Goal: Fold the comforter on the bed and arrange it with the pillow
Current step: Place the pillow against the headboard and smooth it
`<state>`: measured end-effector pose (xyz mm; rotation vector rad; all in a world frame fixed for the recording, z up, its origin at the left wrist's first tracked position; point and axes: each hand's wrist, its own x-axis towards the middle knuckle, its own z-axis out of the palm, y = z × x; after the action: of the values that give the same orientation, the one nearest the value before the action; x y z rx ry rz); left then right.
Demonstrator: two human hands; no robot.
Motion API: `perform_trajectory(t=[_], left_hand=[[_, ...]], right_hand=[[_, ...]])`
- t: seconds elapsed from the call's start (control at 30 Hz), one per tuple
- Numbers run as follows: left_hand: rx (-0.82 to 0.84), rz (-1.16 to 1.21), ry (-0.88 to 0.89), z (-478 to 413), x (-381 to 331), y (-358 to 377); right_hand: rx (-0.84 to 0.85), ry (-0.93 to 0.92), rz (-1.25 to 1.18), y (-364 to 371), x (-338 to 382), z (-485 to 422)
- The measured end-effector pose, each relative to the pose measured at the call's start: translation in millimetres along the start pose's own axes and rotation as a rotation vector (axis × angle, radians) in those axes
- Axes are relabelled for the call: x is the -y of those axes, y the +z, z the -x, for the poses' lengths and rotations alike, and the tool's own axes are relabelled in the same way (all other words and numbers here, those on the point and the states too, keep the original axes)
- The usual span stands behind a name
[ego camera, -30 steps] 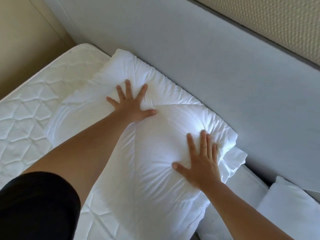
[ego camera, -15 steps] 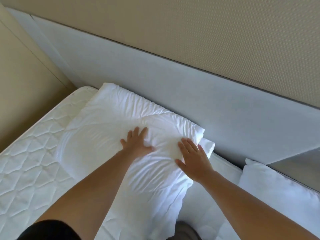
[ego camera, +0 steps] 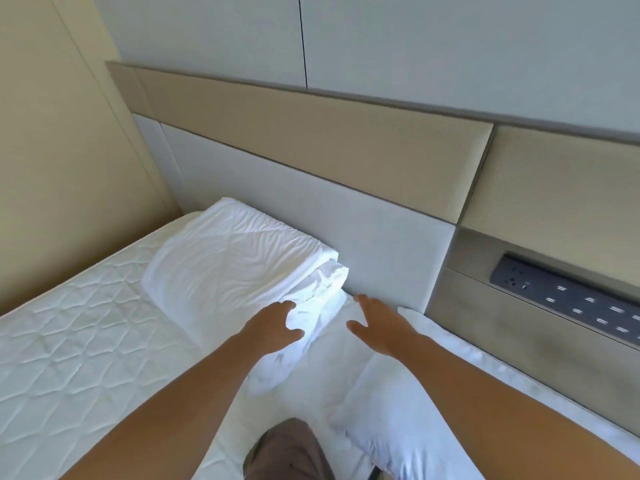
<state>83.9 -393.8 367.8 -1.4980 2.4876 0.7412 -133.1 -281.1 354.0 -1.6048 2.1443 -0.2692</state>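
We are drawing both hands off the folded comforter [ego camera: 235, 271], pressed flat a moment ago and now lying against the headboard [ego camera: 381, 237], so folding looks finished. Left hand [ego camera: 273, 327] and right hand [ego camera: 381, 327] are hanging with fingers [ego camera: 367, 304] apart, holding nothing. We are counting one comforter, one pillow [ego camera: 381, 417] farther from the headboard, two hands.

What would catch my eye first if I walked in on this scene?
The folded white comforter on the quilted mattress, against the headboard. Next, the left hand at its loose end and the right hand nearby, both open; a pillow lies lower right.
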Motion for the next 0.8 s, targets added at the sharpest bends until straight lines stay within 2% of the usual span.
perform_trajectory(t=[0.2,0.4,0.57,0.67,0.8], left_hand=[[-0.077,-0.023,0.023,85,-28,-5],[-0.116,-0.052,0.054,128,-40,-2],[-0.097,-0.08,0.171,132,-66,11],[-0.033,-0.074,0.248,135,-87,27],[0.046,-0.099,0.376,141,-116,53]], right_hand=[[0.026,-0.057,0.031,-33,10,53],[0.017,-0.073,0.031,-42,12,97],[-0.002,0.045,-0.001,-41,-23,144],[-0.01,0.17,-0.066,-41,-51,179],[-0.023,0.332,-0.014,-37,-90,223]])
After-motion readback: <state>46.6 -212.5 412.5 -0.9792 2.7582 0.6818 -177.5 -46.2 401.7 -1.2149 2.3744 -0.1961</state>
